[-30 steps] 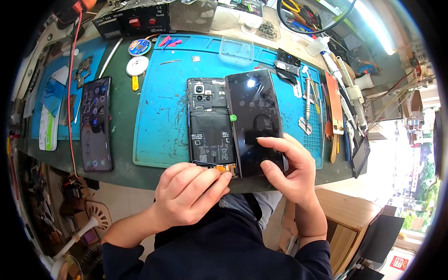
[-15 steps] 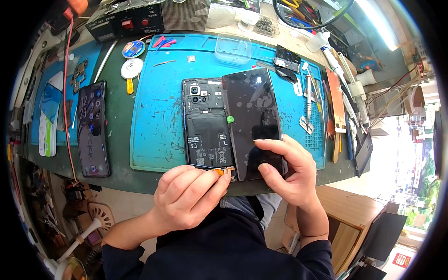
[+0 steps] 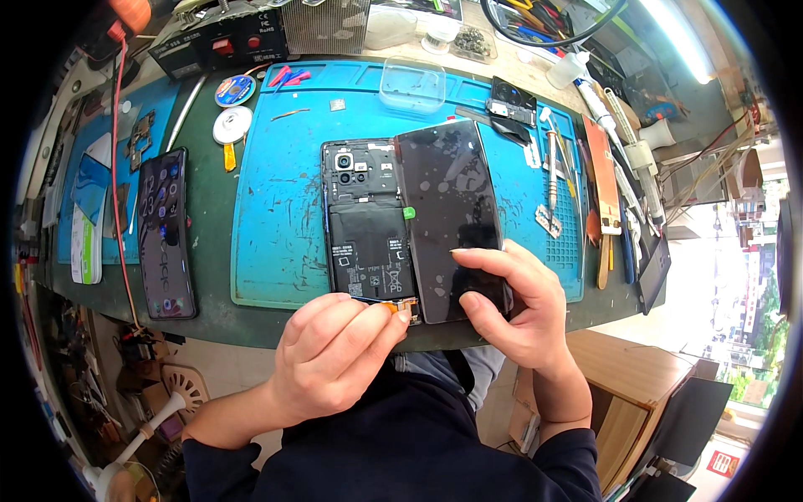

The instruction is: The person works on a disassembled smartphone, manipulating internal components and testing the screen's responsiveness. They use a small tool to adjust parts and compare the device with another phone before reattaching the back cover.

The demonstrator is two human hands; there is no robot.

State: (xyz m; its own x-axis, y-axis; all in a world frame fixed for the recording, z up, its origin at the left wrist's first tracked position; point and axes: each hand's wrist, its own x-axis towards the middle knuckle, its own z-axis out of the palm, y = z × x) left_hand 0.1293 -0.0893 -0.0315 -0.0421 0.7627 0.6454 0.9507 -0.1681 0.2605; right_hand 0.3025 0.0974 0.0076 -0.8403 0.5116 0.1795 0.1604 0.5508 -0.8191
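Desk (image 3: pixel 251 330) of dark green carries a blue work mat (image 3: pixel 276 209) at its middle; on the mat lies an opened phone body (image 3: pixel 365 222), camera end away from the person, and just beside it on the right a detached black screen panel (image 3: pixel 452 209); a second phone (image 3: pixel 166 234) with a lit display lies well apart to the left; the right hand (image 3: pixel 510 309) holds the panel's near corner, fingers curled over the glass; the left hand (image 3: pixel 335 351) is closed narrowly, pinching an orange flex strip (image 3: pixel 391 306) at the body's near edge.
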